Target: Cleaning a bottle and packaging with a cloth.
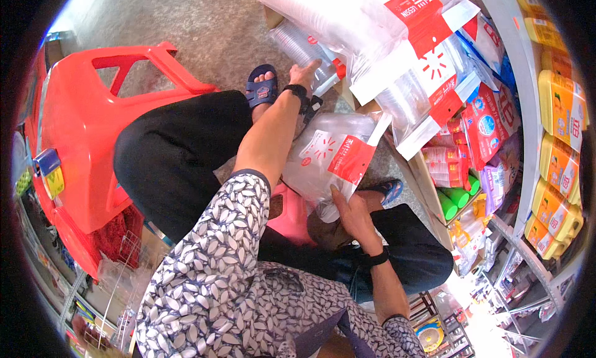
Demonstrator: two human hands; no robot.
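My left hand [303,75] reaches forward and touches the near side of a long bagged stack of clear plastic cups [300,48]. One finger points along that bag, and whether the others grip it is hidden. My right hand [352,213] holds the lower edge of a clear bag of transparent plastic bowls or lids [307,164], thumb on top. This bag has a red and white printed panel and lies tilted between my knees, above a pink plastic stool [291,213].
Large bags of clear plastic cups [372,32] are piled ahead on the right. Beside them a cardboard carton [421,181] holds red-patterned paper cups [442,160] and green cylinders [458,197]. Yellow packs [556,171] line a shelf at far right. A red plastic stool [88,139] stands left.
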